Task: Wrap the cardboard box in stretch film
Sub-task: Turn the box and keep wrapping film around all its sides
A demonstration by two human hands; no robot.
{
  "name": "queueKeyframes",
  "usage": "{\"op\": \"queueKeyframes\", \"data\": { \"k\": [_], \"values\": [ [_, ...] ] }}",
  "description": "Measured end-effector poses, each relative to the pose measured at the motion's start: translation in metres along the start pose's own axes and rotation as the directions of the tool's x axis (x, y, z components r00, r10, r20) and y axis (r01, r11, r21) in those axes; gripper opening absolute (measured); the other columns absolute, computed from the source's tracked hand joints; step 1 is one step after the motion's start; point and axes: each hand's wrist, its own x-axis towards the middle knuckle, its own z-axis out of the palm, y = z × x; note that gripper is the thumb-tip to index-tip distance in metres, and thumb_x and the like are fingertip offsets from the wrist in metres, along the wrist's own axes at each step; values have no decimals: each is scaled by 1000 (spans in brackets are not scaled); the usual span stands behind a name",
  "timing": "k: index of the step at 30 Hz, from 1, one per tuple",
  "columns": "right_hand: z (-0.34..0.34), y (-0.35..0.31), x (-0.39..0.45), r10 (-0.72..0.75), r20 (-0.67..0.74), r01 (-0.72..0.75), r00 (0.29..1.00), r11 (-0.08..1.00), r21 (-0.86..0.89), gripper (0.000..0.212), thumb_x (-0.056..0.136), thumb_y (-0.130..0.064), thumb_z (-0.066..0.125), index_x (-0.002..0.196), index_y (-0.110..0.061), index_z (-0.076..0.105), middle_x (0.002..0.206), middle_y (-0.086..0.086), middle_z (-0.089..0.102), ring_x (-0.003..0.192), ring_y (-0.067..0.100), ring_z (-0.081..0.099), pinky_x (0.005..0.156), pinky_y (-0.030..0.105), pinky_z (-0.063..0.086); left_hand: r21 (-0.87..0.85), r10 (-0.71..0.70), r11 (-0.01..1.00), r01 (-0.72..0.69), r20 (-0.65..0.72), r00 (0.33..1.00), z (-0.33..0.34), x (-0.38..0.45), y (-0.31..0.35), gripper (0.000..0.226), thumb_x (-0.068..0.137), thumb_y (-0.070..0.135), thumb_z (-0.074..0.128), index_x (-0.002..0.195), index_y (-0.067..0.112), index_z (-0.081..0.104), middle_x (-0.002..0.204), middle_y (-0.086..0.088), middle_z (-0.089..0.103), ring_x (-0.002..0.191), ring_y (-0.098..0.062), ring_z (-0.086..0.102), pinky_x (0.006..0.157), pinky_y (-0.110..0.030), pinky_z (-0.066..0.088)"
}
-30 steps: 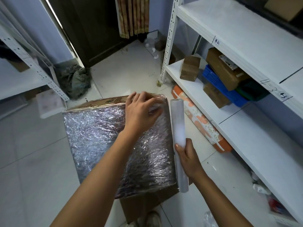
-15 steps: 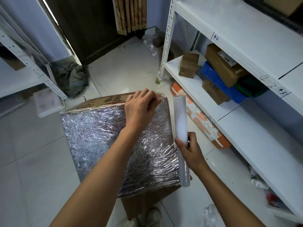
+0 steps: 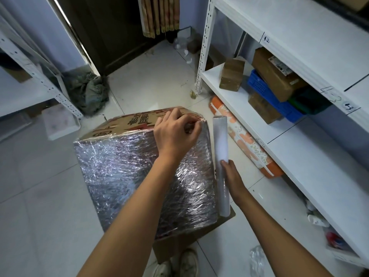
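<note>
Head view: the large brown cardboard box, its upper face already covered in crinkled clear stretch film, stands tilted on the white tiled floor; the left hand pinches the film at the far right corner, while the right hand grasps the white film roll lying just beside the right edge. Judgement: box stiff and apparently bulky, best steadied at corners; film thin, clingy, tear-prone, so keep tension even.
</note>
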Motion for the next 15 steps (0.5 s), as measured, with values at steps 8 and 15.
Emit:
{"op": "queueKeyframes", "data": {
  "k": [8, 15],
  "values": [
    [8, -6, 2, -45, 60, 46, 997, 999, -26, 32, 98, -39, 38, 118, -14, 44, 100, -7, 53, 95, 6, 51, 75, 17, 40, 155, 105, 983, -98, -36, 994, -2, 0, 13, 29, 90, 19, 50, 114, 6, 59, 95, -8, 66, 84, -22, 56, 79, -31, 32],
    [9, -8, 8, -61, 79, 62, 995, 998, -17, 32, 99, -35, 37, 117, -9, 47, 106, 6, 56, 100, 15, 54, 78, 20, 44, 353, 483, 714, -605, 377, 790, 17, -101, -4, 62, 95, 42, 32, 145, 4, 32, 152, -11, 25, 142, -25, 24, 116, -44, 8]
  ]
}}
